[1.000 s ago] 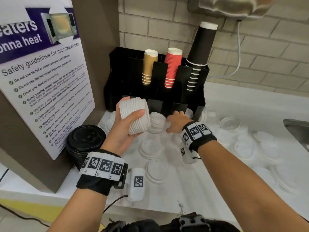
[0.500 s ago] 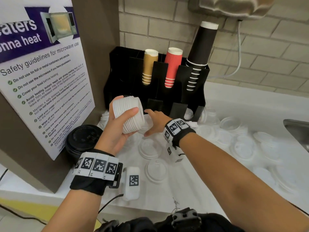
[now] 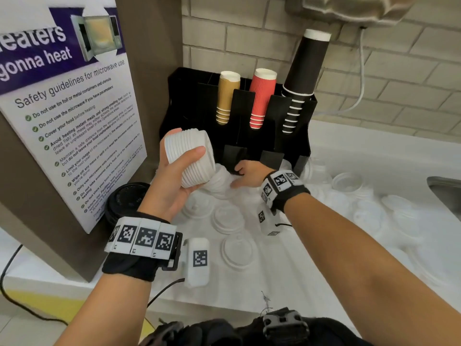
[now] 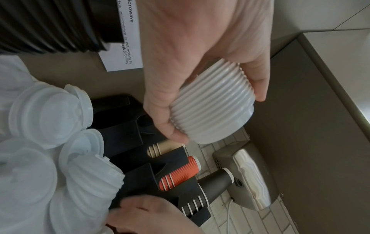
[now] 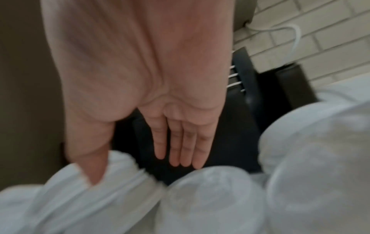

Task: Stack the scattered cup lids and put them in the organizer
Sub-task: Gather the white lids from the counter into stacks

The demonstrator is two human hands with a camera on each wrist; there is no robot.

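Observation:
My left hand grips a tall stack of white cup lids, tilted and raised in front of the black organizer; the left wrist view shows the stack of lids clasped between thumb and fingers. My right hand reaches low at the organizer's base, fingers straight and open, beside a second pile of white lids. In the blurred right wrist view its fingers point at the dark organizer front, with white lids just below. Several loose white lids lie scattered on the white counter.
The organizer holds tan, red and black cup stacks. A stack of black lids stands left by a brown panel bearing a microwave poster. A sink edge is at right. More lids cover the counter's right.
The left hand has lifted the lid stack up and to the left. The right hand moved left, then forward to the organizer's base beside the second pile.

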